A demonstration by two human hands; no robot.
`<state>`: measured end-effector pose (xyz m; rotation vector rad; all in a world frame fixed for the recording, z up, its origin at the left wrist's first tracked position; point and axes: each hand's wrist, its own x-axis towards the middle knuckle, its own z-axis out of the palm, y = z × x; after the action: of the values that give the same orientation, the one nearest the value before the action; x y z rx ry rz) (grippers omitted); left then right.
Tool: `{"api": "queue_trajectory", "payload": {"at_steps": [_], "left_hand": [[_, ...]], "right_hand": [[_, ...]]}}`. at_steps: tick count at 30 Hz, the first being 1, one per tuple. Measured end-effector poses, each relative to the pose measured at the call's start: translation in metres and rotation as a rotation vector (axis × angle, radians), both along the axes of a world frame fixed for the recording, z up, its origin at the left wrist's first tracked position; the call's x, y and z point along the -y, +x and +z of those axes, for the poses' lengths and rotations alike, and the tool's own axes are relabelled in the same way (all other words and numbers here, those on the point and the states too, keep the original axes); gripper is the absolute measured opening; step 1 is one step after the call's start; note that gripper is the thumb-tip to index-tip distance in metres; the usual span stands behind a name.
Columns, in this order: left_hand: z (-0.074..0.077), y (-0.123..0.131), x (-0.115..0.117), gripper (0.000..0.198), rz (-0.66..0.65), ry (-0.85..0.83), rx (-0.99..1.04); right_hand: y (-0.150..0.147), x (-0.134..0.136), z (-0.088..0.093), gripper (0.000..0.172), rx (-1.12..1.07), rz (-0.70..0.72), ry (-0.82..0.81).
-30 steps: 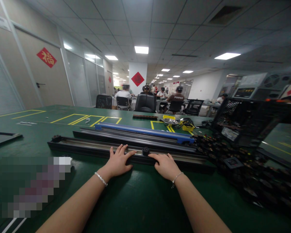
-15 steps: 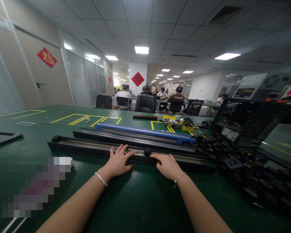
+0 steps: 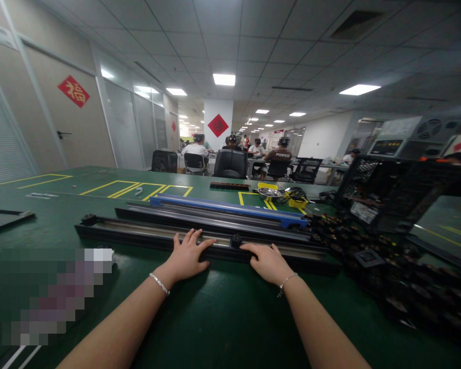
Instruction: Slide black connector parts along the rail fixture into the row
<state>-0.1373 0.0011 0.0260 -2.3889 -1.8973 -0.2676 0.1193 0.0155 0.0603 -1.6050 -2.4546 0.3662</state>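
A long black rail [image 3: 134, 233] with a pale inner channel lies across the green table in front of me. Fingers spread, my left hand [image 3: 188, 256] rests over its near edge, left of the middle. On the channel sits a small black block [image 3: 235, 240]. My right hand [image 3: 267, 262] is at the block's right side, its index finger stretched out against or very near it; the other fingers are partly hidden. Behind this rail lie another dark rail [image 3: 215, 220] and a blue rail [image 3: 230, 207], roughly parallel to it.
To the right spreads a heap of dark round parts [image 3: 392, 287], with an open black computer case [image 3: 388, 189] behind it. A metal bowl [image 3: 268, 192] and yellow containers stand farther back. At lower left, a pixelated item [image 3: 61, 302] lies on the table. Several people sit beyond.
The small black block has shifted slightly right along the rail, and my right hand has moved right with it. My left hand stays in place.
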Motion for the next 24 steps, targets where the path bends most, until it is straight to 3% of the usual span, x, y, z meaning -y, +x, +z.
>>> {"api": "queue_trajectory", "payload": {"at_steps": [24], "left_hand": [[0.003,0.002,0.001,0.070,0.011,-0.031,0.015]], "right_hand": [[0.011,-0.002,0.004,0.050,-0.033,0.003,-0.007]]}}
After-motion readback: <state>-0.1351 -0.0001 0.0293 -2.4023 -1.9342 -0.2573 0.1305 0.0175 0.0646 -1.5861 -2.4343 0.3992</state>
